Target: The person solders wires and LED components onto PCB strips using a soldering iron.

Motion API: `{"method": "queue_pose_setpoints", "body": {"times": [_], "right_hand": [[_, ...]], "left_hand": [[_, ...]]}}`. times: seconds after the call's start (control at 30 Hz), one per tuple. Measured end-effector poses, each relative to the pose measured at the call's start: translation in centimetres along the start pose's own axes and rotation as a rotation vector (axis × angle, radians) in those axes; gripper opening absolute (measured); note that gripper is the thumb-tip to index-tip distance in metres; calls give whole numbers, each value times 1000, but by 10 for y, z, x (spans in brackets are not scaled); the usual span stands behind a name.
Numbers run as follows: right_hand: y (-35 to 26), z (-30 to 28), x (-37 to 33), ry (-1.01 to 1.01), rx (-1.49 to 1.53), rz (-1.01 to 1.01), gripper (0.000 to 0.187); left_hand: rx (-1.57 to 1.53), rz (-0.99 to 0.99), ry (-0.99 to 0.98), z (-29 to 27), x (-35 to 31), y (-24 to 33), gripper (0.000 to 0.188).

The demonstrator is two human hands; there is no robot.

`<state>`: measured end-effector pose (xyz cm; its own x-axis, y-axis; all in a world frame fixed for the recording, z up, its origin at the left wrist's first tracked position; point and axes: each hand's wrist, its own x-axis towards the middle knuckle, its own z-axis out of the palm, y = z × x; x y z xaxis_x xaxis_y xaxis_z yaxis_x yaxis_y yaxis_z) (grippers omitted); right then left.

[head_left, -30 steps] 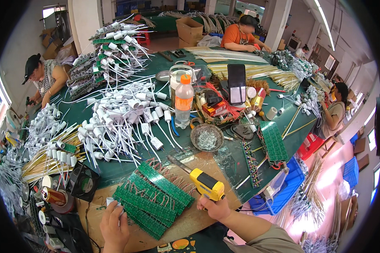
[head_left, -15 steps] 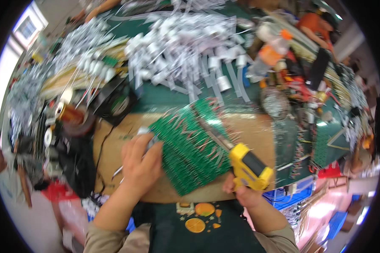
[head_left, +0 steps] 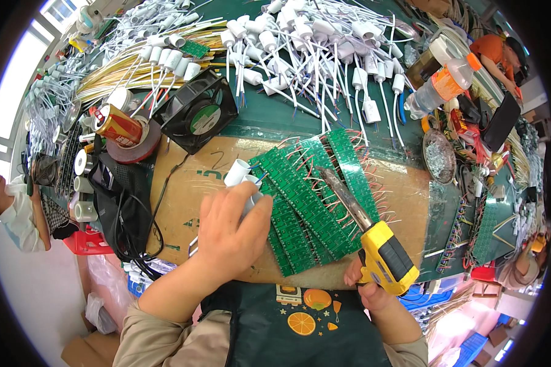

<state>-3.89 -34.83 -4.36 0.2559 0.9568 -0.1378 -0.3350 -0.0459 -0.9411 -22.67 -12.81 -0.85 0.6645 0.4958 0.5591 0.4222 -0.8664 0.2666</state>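
Note:
My left hand (head_left: 231, 229) is closed around a white cylindrical lamp holder (head_left: 251, 202) with thin wires, at the left edge of the circuit boards. Against its fingertips, a second white lamp holder (head_left: 236, 173) shows, standing over the cardboard. A bunch of green circuit board panels (head_left: 297, 223), with short pinkish wires along their edges, lies fanned out in front of me. My right hand (head_left: 370, 286) grips a yellow and black soldering gun (head_left: 389, 257) by its handle. The gun's dark metal tip hangs over the boards; whether it touches them I cannot tell.
Under the boards lies a brown cardboard sheet (head_left: 183, 183). A black fan (head_left: 199, 113), a drink can (head_left: 117, 125) and a black bag (head_left: 119, 199) stand to the left. Beyond are heaped white lamp holders (head_left: 306, 49); to the right, a bottle (head_left: 444, 85) and a metal dish (head_left: 439, 156).
The whole view has shifted, moving the scene rightward, and is sharper now. White lamp holders show more plainly by my left fingers. The soldering gun stays in my right hand.

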Motion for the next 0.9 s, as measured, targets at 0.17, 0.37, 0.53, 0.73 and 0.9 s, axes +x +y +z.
{"method": "queue_pose_setpoints", "body": {"times": [0.17, 0.37, 0.53, 0.73, 0.9], "right_hand": [[-16, 16, 26, -76, 10, -130, 45], [-20, 34, 43, 1, 35, 35, 49], [-17, 28, 43, -5, 74, 20, 47], [-1, 17, 42, -180, 183, -182, 58], [5, 10, 42, -173, 149, -176, 48]], "left_hand": [[-130, -10, -83, 8, -15, 7, 23], [-280, -169, -132, 9, -15, 9, 23], [-450, -245, -154, -4, -14, 2, 18], [-639, -421, 73, 10, -37, -5, 13], [-487, -327, 113, 2, -30, 1, 10]]}}
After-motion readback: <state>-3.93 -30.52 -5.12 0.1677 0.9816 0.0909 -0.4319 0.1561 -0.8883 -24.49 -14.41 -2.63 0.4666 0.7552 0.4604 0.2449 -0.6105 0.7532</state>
